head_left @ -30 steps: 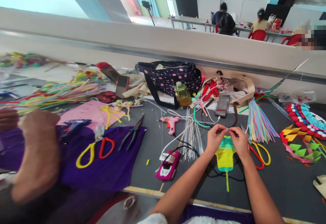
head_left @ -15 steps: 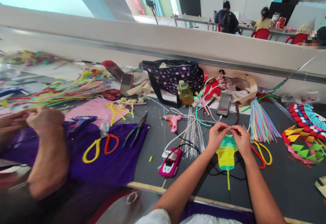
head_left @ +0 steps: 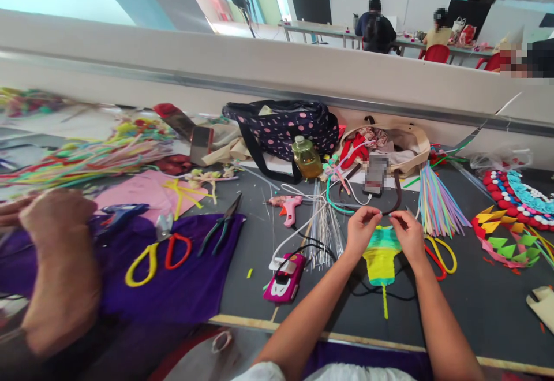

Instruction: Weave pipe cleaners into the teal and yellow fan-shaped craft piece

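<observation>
Left hand (head_left: 361, 232), right hand (head_left: 407, 238): both pinched closed on woven piece (head_left: 381, 260) | near desk (head_left: 476, 306) front edge | risk: slipped pinch could loosen weave.

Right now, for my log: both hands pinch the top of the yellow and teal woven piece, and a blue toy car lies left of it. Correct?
No: the head view shows a pink toy car left of the yellow and teal woven piece. The left hand and right hand do pinch its top.
</observation>
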A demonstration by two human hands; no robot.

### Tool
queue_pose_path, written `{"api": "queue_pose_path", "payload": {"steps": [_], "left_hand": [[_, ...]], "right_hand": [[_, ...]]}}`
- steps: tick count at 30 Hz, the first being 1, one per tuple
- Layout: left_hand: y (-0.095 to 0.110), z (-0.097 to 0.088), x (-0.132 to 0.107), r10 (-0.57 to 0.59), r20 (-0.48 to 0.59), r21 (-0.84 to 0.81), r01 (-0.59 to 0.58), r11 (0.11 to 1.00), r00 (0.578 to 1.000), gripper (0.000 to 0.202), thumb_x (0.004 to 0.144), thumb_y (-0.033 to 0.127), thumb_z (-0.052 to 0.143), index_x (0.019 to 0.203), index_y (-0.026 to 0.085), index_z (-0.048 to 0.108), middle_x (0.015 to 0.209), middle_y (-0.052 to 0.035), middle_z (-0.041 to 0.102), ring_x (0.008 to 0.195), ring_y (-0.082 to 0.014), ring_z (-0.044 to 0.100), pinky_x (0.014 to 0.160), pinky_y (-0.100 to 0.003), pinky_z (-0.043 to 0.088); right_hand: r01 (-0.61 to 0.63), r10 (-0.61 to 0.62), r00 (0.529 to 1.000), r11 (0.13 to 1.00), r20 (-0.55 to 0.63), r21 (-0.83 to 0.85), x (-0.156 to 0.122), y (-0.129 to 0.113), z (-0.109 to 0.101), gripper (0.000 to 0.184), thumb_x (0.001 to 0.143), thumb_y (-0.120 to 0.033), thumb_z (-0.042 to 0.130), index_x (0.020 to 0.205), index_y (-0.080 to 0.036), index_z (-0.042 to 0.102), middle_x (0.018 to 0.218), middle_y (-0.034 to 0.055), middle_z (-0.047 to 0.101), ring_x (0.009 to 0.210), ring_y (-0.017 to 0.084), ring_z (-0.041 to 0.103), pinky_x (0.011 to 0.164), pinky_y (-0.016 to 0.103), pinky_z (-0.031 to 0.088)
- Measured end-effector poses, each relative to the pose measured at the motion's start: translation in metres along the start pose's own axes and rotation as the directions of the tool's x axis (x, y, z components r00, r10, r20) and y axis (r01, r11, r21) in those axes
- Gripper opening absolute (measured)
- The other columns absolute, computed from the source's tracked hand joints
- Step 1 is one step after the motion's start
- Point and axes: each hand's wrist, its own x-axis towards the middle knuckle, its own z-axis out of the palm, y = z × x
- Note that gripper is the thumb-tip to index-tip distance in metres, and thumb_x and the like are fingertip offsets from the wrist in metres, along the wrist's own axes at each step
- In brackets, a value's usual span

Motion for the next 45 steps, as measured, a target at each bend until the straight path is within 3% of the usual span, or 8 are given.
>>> {"api": "queue_pose_path", "payload": {"steps": [4,9,16,20,27,32,45], "left_hand": [[-0.005,-0.011,0.0,-0.013,-0.078,-0.057,0.008,0.998,0.997,0.02,0.076,0.034,0.068,0.086,0.017,0.064,0.079,-0.0031,0.066,0.071,-0.0141,0.061,0.064,-0.024,0.048],[-0.008,-0.024,0.004,0.0,-0.181,-0.114,-0.021,0.993,0.983,0.02,0.078,0.035,0.065,0.089,0.018,0.062,0.078,-0.0015,0.064,0.072,-0.0127,0.061,0.068,-0.024,0.049],[-0.007,-0.018,0.003,0.017,-0.147,-0.078,-0.028,0.997,0.989,0.02,0.076,0.031,0.067,0.088,0.018,0.061,0.078,-0.0015,0.064,0.072,-0.0134,0.062,0.068,-0.025,0.049],[-0.001,-0.01,-0.001,0.097,-0.152,0.007,-0.097,0.995,0.984,0.014,0.074,0.027,0.068,0.076,0.018,0.057,0.081,-0.0022,0.063,0.076,-0.0139,0.061,0.07,-0.026,0.048],[0.012,-0.004,-0.005,0.278,0.015,0.169,-0.276,0.946,0.961,0.008,0.081,0.022,0.061,0.078,0.02,0.067,0.083,-0.005,0.065,0.081,-0.0161,0.062,0.07,-0.028,0.05],[0.014,-0.002,-0.009,0.292,0.05,0.162,-0.297,0.941,0.955,0.01,0.081,0.022,0.062,0.083,0.02,0.071,0.087,-0.0067,0.067,0.084,-0.0171,0.064,0.075,-0.03,0.051],[0.014,0.0,-0.013,0.277,0.018,0.196,-0.275,0.941,0.961,0.01,0.082,0.025,0.063,0.079,0.02,0.071,0.081,-0.0052,0.067,0.078,-0.0164,0.063,0.071,-0.028,0.05]], "right_hand": [[-0.124,0.131,0.988,0.988,-0.077,0.088,0.0,0.008,-0.008,0.021,0.084,-0.042,0.057,0.085,-0.021,0.06,0.074,0.0019,0.063,0.065,0.017,0.06,0.06,0.028,0.047],[-0.212,0.241,0.965,0.949,-0.103,0.235,0.001,0.011,-0.012,0.027,0.081,-0.048,0.059,0.084,-0.021,0.056,0.075,0.0033,0.065,0.067,0.019,0.064,0.056,0.028,0.048],[-0.175,0.187,0.982,0.963,-0.039,0.205,0.001,0.01,-0.006,0.028,0.081,-0.049,0.059,0.084,-0.021,0.059,0.077,0.0043,0.066,0.067,0.018,0.063,0.053,0.026,0.047],[-0.154,0.158,0.987,0.975,-0.013,0.162,-0.001,0.01,-0.003,0.026,0.081,-0.047,0.06,0.085,-0.021,0.061,0.073,0.0023,0.064,0.066,0.018,0.062,0.054,0.026,0.046],[-0.134,0.122,0.989,0.981,0.084,0.143,-0.004,0.004,0.007,0.021,0.081,-0.042,0.06,0.088,-0.022,0.064,0.078,0.0021,0.066,0.068,0.018,0.062,0.063,0.028,0.049],[-0.101,0.086,0.991,0.983,0.102,0.154,-0.003,-0.003,0.011,0.02,0.082,-0.041,0.059,0.085,-0.022,0.065,0.079,0.0023,0.068,0.071,0.018,0.063,0.065,0.029,0.049],[-0.057,0.045,0.995,0.99,0.091,0.129,-0.003,-0.008,0.009,0.023,0.084,-0.042,0.058,0.086,-0.022,0.069,0.083,0.0037,0.068,0.074,0.018,0.062,0.066,0.029,0.049]]}}
